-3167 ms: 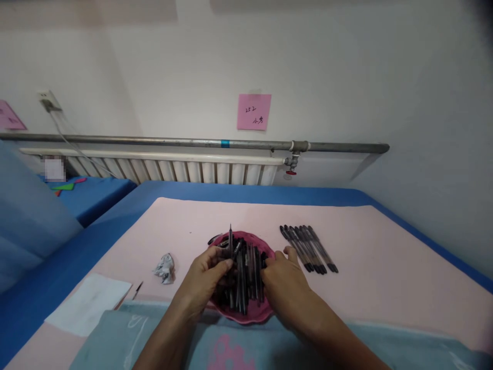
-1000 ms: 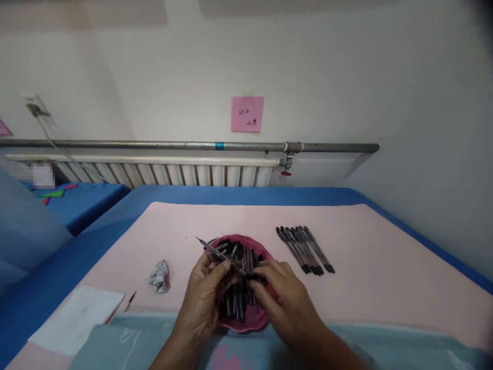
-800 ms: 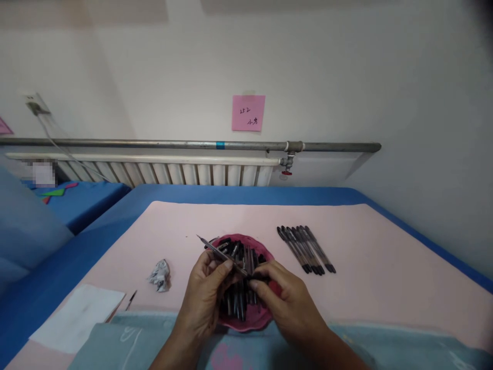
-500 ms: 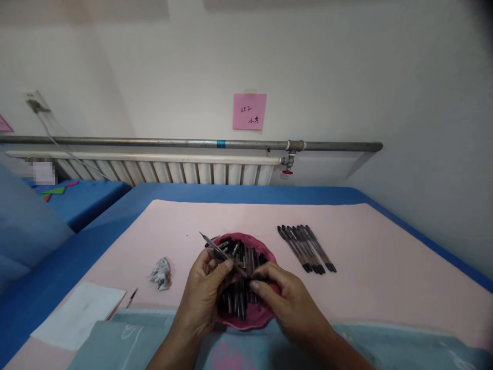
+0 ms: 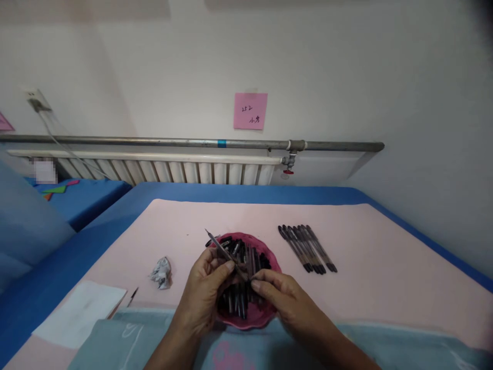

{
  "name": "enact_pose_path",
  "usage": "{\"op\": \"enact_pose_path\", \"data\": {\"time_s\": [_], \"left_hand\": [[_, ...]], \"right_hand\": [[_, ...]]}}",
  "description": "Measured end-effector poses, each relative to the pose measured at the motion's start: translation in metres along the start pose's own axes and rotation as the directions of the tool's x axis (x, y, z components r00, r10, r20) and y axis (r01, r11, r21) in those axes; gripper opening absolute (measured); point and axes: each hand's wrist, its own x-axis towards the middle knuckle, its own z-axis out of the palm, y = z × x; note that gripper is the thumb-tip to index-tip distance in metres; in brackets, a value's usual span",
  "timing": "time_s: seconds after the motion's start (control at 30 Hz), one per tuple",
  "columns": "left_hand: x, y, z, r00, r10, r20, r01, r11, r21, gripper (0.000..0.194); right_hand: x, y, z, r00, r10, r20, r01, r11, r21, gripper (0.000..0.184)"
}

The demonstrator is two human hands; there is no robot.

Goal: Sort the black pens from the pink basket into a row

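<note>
With the bowl as the clock's centre, the left hand (image 5: pixel 202 293) grips a pen (image 5: pixel 216 243) between thumb and fingers over its ten o'clock side; the pen now tilts a little more steeply than a moment ago, its point bare, so it remains in handling, not set down. The right hand (image 5: pixel 287 298), at four o'clock, has thumb and forefinger drawn together at the pen's lower end; whether they grip it, I cannot tell. Beneath, the pink bowl (image 5: pixel 246 324) holds many dark pens. On the pink sheet (image 5: pixel 192 213), left to right, lie white paper (image 5: pixel 79 313) towards eight, a thin dark pen (image 5: pixel 133 295) and crumpled wrapper (image 5: pixel 162 272) near nine, and a row of pens (image 5: pixel 307 249) at two. Beyond are a socket (image 5: pixel 36 100) at ten, a radiator (image 5: pixel 185 172) at eleven, a pink note (image 5: pixel 250 111) at twelve and a red-handled valve (image 5: pixel 288 171) near one.
</note>
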Motion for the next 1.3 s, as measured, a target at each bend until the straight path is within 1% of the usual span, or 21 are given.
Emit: {"op": "enact_pose_path", "data": {"time_s": [0.13, 0.23, 0.3, 0.4, 0.47, 0.53, 0.6, 0.7, 0.77, 0.8, 0.87, 0.9, 0.97, 1.0, 1.03, 1.13, 1.2, 1.3], "left_hand": [[-0.0008, 0.0003, 0.0017, 0.999, -0.005, -0.054, 0.005, 1.0, 0.001, 0.024], [-0.001, -0.0004, 0.0029, 0.996, -0.002, -0.086, 0.001, 1.0, -0.01, 0.027], [-0.0004, -0.0014, 0.0031, 0.994, 0.004, -0.106, -0.006, 1.0, -0.019, 0.029], [0.0009, -0.0031, 0.0028, 0.991, 0.015, -0.134, -0.017, 1.0, -0.01, 0.03], [0.0013, -0.0038, 0.0026, 0.989, 0.022, -0.143, -0.022, 1.0, 0.001, 0.029], [0.001, -0.0038, 0.0026, 0.989, 0.026, -0.145, -0.024, 1.0, 0.011, 0.028], [0.0003, -0.0034, 0.0029, 0.99, 0.024, -0.141, -0.022, 1.0, 0.016, 0.027], [-0.0004, -0.0026, 0.0034, 0.992, 0.019, -0.126, -0.018, 1.0, 0.01, 0.027], [-0.0004, -0.0023, 0.0035, 0.993, 0.017, -0.114, -0.016, 1.0, 0.009, 0.027], [-0.0003, -0.0023, 0.0034, 0.994, 0.018, -0.11, -0.017, 1.0, 0.009, 0.027], [-0.0001, -0.0023, 0.0033, 0.994, 0.021, -0.109, -0.02, 1.0, 0.011, 0.026], [-0.0001, -0.0024, 0.0034, 0.994, 0.022, -0.112, -0.021, 1.0, 0.013, 0.026], [-0.0003, -0.0024, 0.0036, 0.993, 0.025, -0.117, -0.023, 1.0, 0.019, 0.026], [-0.0004, -0.0023, 0.0037, 0.992, 0.028, -0.119, -0.025, 0.999, 0.021, 0.025], [-0.0005, -0.0021, 0.0038, 0.992, 0.031, -0.119, -0.028, 0.999, 0.021, 0.025], [-0.0009, -0.0014, 0.0043, 0.993, 0.037, -0.113, -0.036, 0.999, 0.01, 0.025], [-0.0012, -0.0009, 0.0047, 0.992, 0.032, -0.118, -0.031, 0.999, 0.006, 0.026], [-0.0013, -0.0008, 0.0053, 0.992, 0.028, -0.123, -0.025, 0.999, 0.024, 0.027]], "right_hand": [[0.0, 0.0005, 0.0016, 0.996, -0.061, -0.062, 0.053, 0.99, -0.134, 0.018], [-0.0008, 0.0005, 0.0038, 0.981, -0.166, -0.097, 0.131, 0.947, -0.292, 0.019], [-0.0016, 0.0012, 0.0053, 0.959, -0.269, -0.089, 0.21, 0.886, -0.413, 0.021], [-0.0024, 0.003, 0.0068, 0.906, -0.42, -0.047, 0.326, 0.766, -0.553, 0.023], [-0.0027, 0.0042, 0.0071, 0.882, -0.471, -0.018, 0.363, 0.704, -0.61, 0.018], [-0.0029, 0.0055, 0.0071, 0.882, -0.472, -0.003, 0.355, 0.667, -0.656, 0.011], [-0.003, 0.0069, 0.0069, 0.881, -0.473, 0.005, 0.341, 0.63, -0.698, 0.008], [-0.003, 0.0083, 0.0065, 0.866, -0.498, 0.05, 0.373, 0.574, -0.729, 0.014], [-0.0029, 0.0081, 0.0057, 0.871, -0.485, 0.079, 0.388, 0.582, -0.715, 0.02], [-0.0028, 0.0076, 0.0052, 0.88, -0.469, 0.079, 0.382, 0.596, -0.706, 0.021], [-0.0028, 0.0062, 0.0037, 0.895, -0.445, 0.042, 0.339, 0.615, -0.712, 0.011], [-0.0029, 0.0056, 0.0029, 0.897, -0.443, 0.013, 0.311, 0.61, -0.729, 0.007], [-0.0033, 0.0051, 0.0015, 0.886, -0.464, -0.022, 0.281, 0.573, -0.77, 0.01], [-0.0034, 0.0052, 0.001, 0.878, -0.479, -0.01, 0.291, 0.549, -0.784, 0.007], [-0.0034, 0.0055, 0.0008, 0.87, -0.492, 0.018, 0.314, 0.528, -0.789, 0.004], [-0.0027, 0.0069, 0.0013, 0.85, -0.515, 0.108, 0.396, 0.491, -0.776, 0.017], [-0.0025, 0.0077, 0.0021, 0.846, -0.523, 0.104, 0.394, 0.482, -0.782, 0.012], [-0.0032, 0.008, 0.0029, 0.833, -0.55, 0.061, 0.359, 0.453, -0.816, 0.006]]}}
